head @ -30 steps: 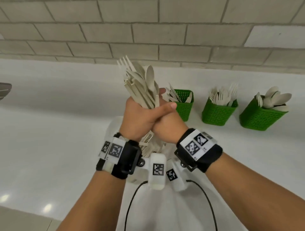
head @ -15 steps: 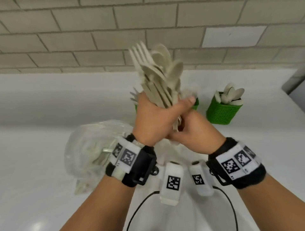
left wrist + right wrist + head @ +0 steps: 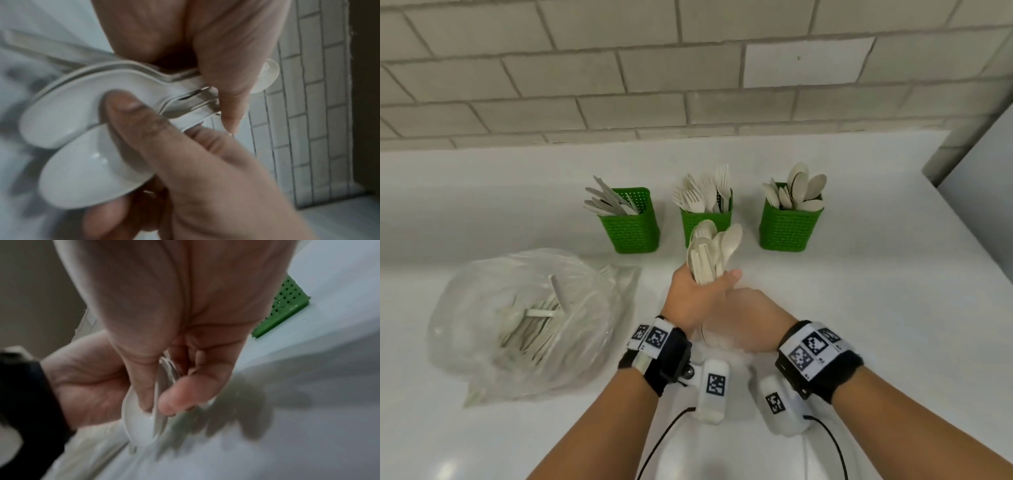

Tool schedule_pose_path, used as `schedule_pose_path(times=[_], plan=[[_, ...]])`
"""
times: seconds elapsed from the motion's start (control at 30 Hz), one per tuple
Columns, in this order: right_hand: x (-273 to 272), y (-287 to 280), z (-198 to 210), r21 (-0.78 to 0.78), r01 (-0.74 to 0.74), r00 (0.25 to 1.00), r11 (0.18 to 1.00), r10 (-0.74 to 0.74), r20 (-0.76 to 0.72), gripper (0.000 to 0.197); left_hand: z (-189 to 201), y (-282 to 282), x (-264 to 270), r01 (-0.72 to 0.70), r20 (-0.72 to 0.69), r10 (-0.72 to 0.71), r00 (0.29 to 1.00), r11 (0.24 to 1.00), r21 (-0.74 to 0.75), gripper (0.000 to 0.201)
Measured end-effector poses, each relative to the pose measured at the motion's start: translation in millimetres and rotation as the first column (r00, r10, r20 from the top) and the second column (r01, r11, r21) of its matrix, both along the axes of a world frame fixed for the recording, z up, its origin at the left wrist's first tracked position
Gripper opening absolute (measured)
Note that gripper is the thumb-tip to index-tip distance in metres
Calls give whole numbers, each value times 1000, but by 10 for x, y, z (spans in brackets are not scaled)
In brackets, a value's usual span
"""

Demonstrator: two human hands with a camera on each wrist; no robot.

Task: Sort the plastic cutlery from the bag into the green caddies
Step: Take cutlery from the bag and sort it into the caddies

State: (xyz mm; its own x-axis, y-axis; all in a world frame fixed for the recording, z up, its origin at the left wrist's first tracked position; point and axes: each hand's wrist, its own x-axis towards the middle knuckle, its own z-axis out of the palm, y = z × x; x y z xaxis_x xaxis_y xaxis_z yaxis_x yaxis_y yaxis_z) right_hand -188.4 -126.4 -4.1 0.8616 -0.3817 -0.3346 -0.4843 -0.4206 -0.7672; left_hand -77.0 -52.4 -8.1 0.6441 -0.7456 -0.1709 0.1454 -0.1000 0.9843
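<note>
Left hand: the left hand (image 3: 693, 296) grips a bundle of pale plastic spoons (image 3: 710, 251) by the handles, bowls pointing up, thumb wrapped across the front.
Right hand: the right hand (image 3: 748, 320) sits just below and against the left one; the right wrist view shows its thumb and fingers (image 3: 176, 400) pinching spoon bowls at the lower end of the bundle.
Bag: a clear plastic bag (image 3: 524, 325) lies on the white counter (image 3: 893, 291) to the left of the hands, with more pale cutlery inside.
Left caddy: a green caddy (image 3: 635, 224) holding knives, at the back of the counter.
Middle caddy: a green caddy (image 3: 707, 219) holding forks, directly behind the raised spoons.
Right caddy: a green caddy (image 3: 789, 228) holding spoons, standing apart to the right of the bundle.
Wall: grey brick (image 3: 654, 85) behind the counter.
</note>
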Motion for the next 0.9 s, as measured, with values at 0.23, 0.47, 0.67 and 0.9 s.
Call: schedule_pose_path(times=[0.23,0.47,0.67,0.9], plan=[[-40,-111,131,363,98,973,927,-166,163,22,108,148,220,-49,-403,-11,915,989,-138,17],[-146,-387,347,198,188,966,962,-217,138,18,76,231,418,-88,-408,52,912,994,-70,21],[-179,-533,639,-257,-132,987,957,103,-124,28,87,289,481,4,-199,-8,980,1000,-21,24],[164,-276,642,308,251,834,918,-367,413,33,221,251,238,260,-146,-263,954,965,-37,24]])
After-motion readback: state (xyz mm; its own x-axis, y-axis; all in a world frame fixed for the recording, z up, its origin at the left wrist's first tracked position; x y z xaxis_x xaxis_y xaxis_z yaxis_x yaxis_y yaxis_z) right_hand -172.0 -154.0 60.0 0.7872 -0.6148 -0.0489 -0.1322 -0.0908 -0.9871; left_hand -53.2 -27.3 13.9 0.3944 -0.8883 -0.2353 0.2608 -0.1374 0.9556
